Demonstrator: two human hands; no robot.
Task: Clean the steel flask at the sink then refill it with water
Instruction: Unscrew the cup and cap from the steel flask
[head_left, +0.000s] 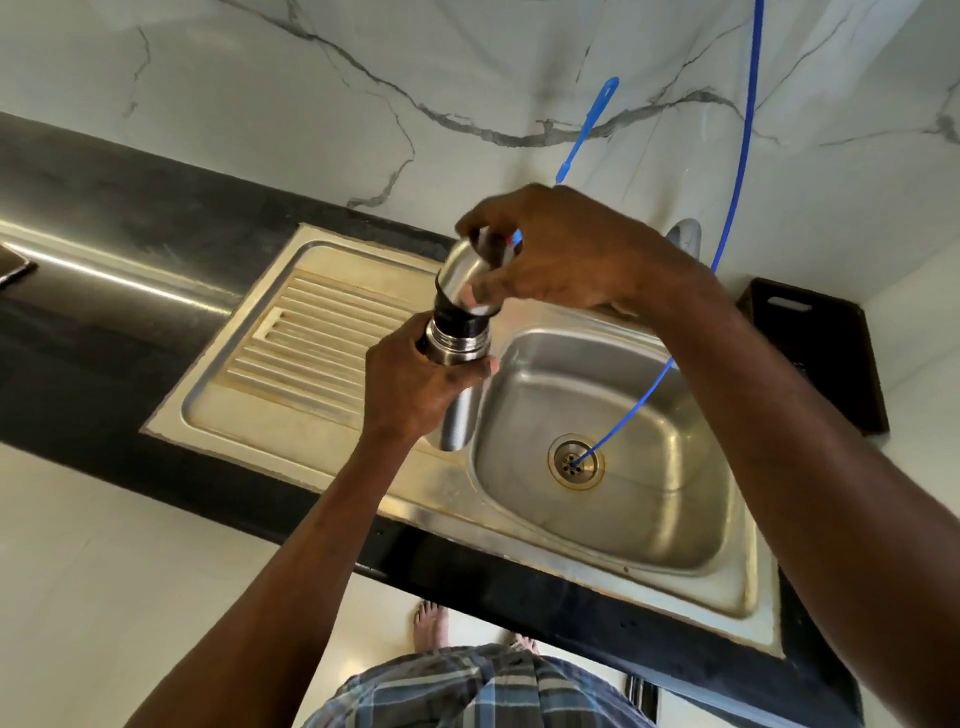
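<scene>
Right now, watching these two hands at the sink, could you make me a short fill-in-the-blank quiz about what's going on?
1. The left hand grips the body of the steel ____.
2. The right hand holds the flask's steel ____ at the top.
3. A thin blue tube runs down into the sink's ____.
4. The ribbed draining board lies to the ____ of the sink basin in the picture.

Missing words: flask; cap; drain; left

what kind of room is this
Most likely a home kitchen: a steel sink with a ribbed drainboard set into a dark counter, backed by a marble-look wall.
</scene>
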